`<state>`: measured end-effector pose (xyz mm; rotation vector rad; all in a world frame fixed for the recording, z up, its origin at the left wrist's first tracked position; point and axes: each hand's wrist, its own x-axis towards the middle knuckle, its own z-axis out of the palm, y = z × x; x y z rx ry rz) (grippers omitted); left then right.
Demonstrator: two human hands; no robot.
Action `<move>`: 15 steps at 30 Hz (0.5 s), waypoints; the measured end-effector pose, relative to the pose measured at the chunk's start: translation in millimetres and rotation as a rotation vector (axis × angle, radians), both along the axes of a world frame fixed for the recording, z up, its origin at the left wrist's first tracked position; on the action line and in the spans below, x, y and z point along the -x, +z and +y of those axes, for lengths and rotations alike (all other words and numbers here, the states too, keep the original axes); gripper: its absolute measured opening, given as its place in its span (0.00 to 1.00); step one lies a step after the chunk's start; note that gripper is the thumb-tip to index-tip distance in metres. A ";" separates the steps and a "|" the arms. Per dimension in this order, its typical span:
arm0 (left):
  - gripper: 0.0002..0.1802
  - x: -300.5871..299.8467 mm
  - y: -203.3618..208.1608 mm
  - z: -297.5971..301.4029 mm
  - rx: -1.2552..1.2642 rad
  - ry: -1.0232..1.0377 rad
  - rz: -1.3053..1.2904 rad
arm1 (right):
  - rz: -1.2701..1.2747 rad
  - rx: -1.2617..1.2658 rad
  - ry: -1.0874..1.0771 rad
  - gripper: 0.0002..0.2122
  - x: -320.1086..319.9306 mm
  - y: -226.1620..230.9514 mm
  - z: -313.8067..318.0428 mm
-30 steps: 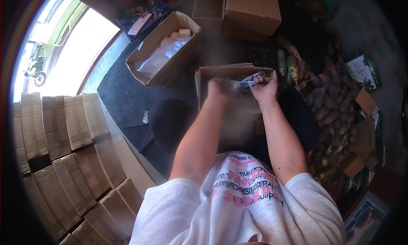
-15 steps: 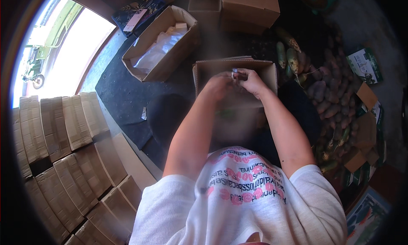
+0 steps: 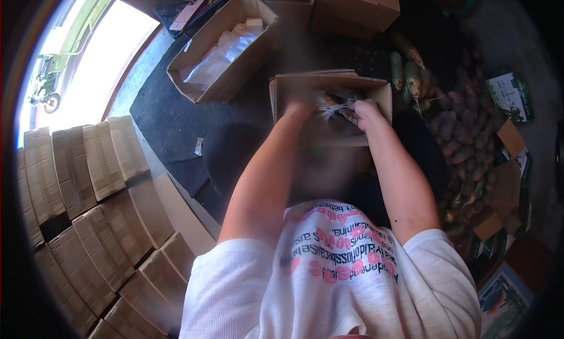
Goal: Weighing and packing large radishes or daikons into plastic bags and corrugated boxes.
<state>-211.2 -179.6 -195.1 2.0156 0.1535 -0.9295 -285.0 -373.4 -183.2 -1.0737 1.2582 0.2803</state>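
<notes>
An open cardboard box point(image 3: 381, 98) stands in front of me, and both hands reach into it. Inside, a crumpled clear plastic bag point(image 3: 332, 109) lies between my hands, gathered to a twisted strand at its right side. My right hand point(image 3: 365, 113) pinches that strand with its fingers closed. My left hand point(image 3: 298, 111) is low at the left wall of the box, beside the bag; its fingers are blurred and hidden. What lies beneath the bag is too dark to make out.
A long cardboard box point(image 3: 244, 63) with clear plastic bags stands at the upper left. More brown boxes point(image 3: 355, 11) are at the back. Green-skinned radishes point(image 3: 412, 80) and a heap of dark reddish roots point(image 3: 461, 124) lie right. Stacked closed cartons point(image 3: 97, 233) fill the left side.
My hands were close together, pinching at the middle of the box; they have moved apart and lower. The plastic between them now shows spread out. The whole view has shifted slightly.
</notes>
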 end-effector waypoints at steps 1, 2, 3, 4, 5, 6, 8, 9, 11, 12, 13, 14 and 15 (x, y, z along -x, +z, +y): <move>0.17 1.6 -3.6 -0.7 -0.124 -0.093 -0.079 | 0.007 -0.002 0.001 0.08 -2.8 -1.6 1.4; 0.19 2.3 -7.0 -1.8 -0.245 -0.188 -0.158 | 0.191 0.281 0.313 0.10 -5.7 -3.7 4.3; 0.19 -1.1 -10.1 -2.1 -0.244 -0.190 -0.152 | 0.374 0.564 0.626 0.12 -7.1 -5.5 7.5; 0.20 -5.5 -10.7 5.6 -0.321 -0.268 -0.186 | 0.377 0.555 0.639 0.12 -9.2 2.6 18.7; 0.21 -9.1 -9.4 11.0 -0.394 -0.348 -0.223 | 0.405 0.674 0.762 0.13 -13.5 22.8 30.6; 0.21 -5.7 -4.1 10.0 -0.392 -0.349 -0.224 | 0.431 0.800 0.873 0.15 -15.4 38.4 36.0; 0.19 13.3 4.6 3.9 -0.497 -0.560 -0.363 | 0.419 0.815 0.838 0.16 -9.1 42.9 31.7; 0.17 15.8 -2.6 5.5 -0.537 -0.665 -0.482 | 0.398 0.818 0.929 0.16 -7.5 42.5 26.7; 0.15 14.7 8.5 5.2 -0.472 -0.511 -0.483 | 0.367 0.821 1.031 0.16 -10.7 52.2 28.8; 0.14 13.4 14.3 6.8 -0.409 -0.358 -0.480 | 0.310 0.936 1.123 0.15 -8.9 58.4 29.5; 0.14 14.5 28.0 11.7 -0.413 -0.352 -0.478 | 0.250 1.049 1.215 0.14 -6.6 71.7 34.5; 0.14 14.4 42.0 16.0 -0.412 -0.418 -0.527 | 0.250 1.047 1.220 0.14 -6.8 79.9 40.4; 0.14 14.5 56.6 22.5 -0.413 -0.483 -0.575 | 0.082 1.151 1.240 0.14 -9.3 86.9 50.9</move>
